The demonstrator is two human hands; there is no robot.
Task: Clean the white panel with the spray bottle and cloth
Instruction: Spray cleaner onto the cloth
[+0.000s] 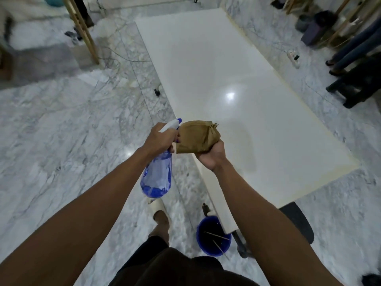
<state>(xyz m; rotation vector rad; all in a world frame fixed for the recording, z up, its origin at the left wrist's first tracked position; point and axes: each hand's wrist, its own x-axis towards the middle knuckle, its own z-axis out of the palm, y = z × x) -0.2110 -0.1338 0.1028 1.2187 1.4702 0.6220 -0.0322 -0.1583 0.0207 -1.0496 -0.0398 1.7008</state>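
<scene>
The left hand (159,139) grips the light, slippery spray bottle (157,174) at its neck; the right hand (212,154) clutches the soft, bunched cloth (196,136) over the white panel (237,69).

Left hand (159,139) covers neck and trigger of translucent blue plastic spray bottle (157,174). Right-hand fingers hidden behind folded tan cloth (195,137). Contents of round blue plastic bucket (213,236) indistinct; right forearm masks glossy white rectangular panel (237,83) near corner.

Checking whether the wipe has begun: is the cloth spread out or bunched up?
Bunched up. The brown cloth sits wadded in the right hand, held above the white panel, not touching it.
</scene>
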